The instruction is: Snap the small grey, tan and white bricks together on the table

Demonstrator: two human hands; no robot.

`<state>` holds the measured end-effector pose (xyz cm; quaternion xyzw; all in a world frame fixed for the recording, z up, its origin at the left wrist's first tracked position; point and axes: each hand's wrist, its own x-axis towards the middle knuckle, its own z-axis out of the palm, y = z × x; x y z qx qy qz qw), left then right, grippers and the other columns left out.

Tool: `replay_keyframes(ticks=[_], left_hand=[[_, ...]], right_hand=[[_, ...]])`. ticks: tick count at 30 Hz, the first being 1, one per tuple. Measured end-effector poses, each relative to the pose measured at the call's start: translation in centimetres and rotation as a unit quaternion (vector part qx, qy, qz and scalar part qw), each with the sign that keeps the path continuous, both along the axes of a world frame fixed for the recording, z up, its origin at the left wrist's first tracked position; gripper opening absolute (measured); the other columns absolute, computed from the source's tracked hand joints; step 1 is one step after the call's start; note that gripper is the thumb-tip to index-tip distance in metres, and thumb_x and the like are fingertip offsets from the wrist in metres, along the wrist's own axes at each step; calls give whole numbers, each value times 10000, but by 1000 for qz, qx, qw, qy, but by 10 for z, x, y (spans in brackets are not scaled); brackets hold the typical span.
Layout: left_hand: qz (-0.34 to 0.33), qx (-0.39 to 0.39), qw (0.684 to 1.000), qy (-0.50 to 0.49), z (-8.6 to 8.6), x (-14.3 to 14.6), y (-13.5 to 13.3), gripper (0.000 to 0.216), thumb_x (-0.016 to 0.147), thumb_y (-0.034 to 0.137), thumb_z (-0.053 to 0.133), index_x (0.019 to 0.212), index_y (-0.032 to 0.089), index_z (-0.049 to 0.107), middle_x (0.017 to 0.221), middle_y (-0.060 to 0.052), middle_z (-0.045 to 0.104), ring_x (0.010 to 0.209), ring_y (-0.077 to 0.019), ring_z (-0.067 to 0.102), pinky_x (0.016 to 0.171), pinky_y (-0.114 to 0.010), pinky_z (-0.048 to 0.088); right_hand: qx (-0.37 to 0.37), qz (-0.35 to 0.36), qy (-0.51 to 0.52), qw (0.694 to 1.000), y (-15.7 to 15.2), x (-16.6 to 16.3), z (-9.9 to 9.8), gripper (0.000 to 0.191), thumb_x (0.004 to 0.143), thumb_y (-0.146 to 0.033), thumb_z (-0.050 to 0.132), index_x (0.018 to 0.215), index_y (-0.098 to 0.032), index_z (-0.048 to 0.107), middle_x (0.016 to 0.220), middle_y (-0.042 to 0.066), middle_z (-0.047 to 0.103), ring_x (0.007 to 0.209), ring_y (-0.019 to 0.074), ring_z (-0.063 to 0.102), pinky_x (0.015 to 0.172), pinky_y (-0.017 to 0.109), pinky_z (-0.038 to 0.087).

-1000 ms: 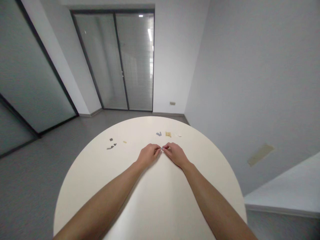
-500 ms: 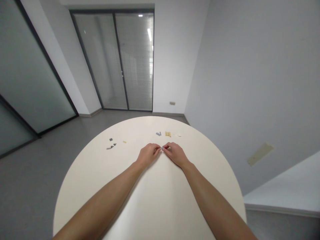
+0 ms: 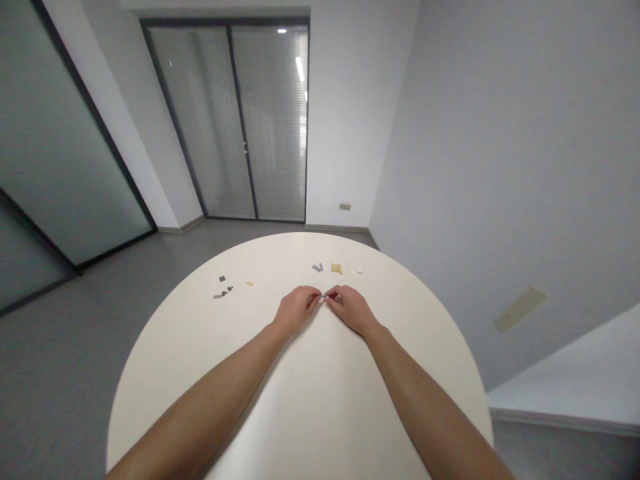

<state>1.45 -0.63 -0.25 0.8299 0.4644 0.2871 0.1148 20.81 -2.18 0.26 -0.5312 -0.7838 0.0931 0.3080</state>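
Observation:
Over the white round table (image 3: 310,400) my left hand (image 3: 296,307) and my right hand (image 3: 351,308) meet, fingertips almost touching. Between them is a tiny light grey-blue piece (image 3: 323,296), pinched from both sides; its kind is too small to make out. Just beyond my fingers lie small grey pieces (image 3: 317,267), a yellow piece (image 3: 337,268) and small white pieces (image 3: 356,270). Most of each hand's inner fingers is hidden from above.
On the table's left side are a dark square piece (image 3: 223,279), several small dark and grey pieces (image 3: 224,293) and a pale yellow strip (image 3: 249,284). Beyond the table stands a glass door with blinds (image 3: 270,133). A grey wall (image 3: 500,147) rises at the right.
Both hands stay in nearly the same place. The tiny piece between my fingertips looks slightly less visible and a little darker now.

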Motion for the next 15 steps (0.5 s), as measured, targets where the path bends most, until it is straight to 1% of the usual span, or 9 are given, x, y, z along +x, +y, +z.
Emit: replay_keyframes(ticks=[10,15], left_hand=[[5,-11,1000,8,2,1,0,210,930,302,512,1027,232,685,1017,-30,712,949,-191,622,813,-289,470],[6,-12,1000,10,3,1,-2,215,935,320,505,1027,235,680,1009,-26,713,938,-191,621,800,-288,465]], right_hand=[[-1,-8,-7,1000,0,0,0,134,915,-328,610,952,-220,681,900,27,690,871,170,598,813,288,417],[1,-6,-15,1000,-1,0,2,150,934,-334,584,938,-214,673,906,30,688,872,170,592,798,283,411]])
